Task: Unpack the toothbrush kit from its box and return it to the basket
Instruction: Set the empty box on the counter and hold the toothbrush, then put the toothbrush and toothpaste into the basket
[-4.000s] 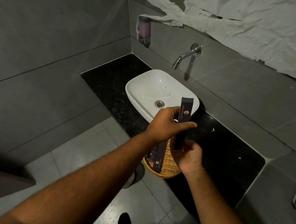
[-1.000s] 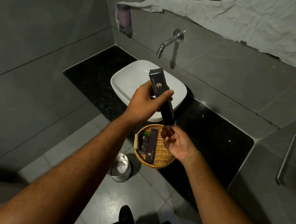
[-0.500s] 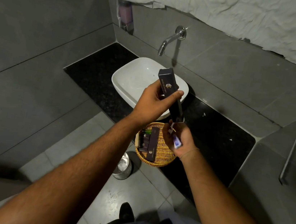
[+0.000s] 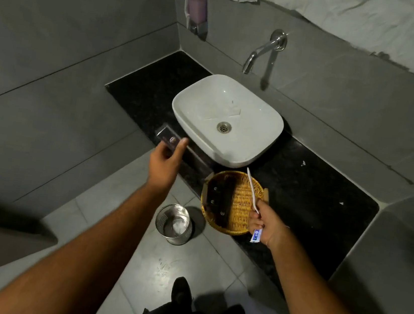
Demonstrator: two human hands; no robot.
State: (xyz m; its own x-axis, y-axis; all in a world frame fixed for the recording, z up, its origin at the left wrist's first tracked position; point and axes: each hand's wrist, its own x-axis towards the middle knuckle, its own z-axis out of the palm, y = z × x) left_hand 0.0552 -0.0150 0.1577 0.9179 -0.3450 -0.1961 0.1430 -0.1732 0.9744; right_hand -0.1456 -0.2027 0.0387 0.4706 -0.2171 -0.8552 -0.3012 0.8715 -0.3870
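My right hand (image 4: 267, 228) grips a white toothbrush (image 4: 251, 187) and a small blue-and-white toothpaste tube (image 4: 256, 235) over the right rim of the round wicker basket (image 4: 239, 213). The brush head points up towards the basin. Dark amenity boxes (image 4: 224, 198) lie in the basket's left half. My left hand (image 4: 164, 163) is out to the left at the counter's front edge. Its thumb lies on the long dark toothbrush box (image 4: 166, 137), which rests flat along that edge and looks blurred.
A white basin (image 4: 254, 147) sits on the black stone counter (image 4: 313, 197) under a wall faucet (image 4: 263, 47). A metal bin (image 4: 174, 225) stands on the floor below the basket. A soap dispenser (image 4: 197, 10) hangs in the corner.
The toothbrush and paste have come out of the box into my right hand, which dropped to the basket's rim. My left hand carried the box down and left to the counter edge.
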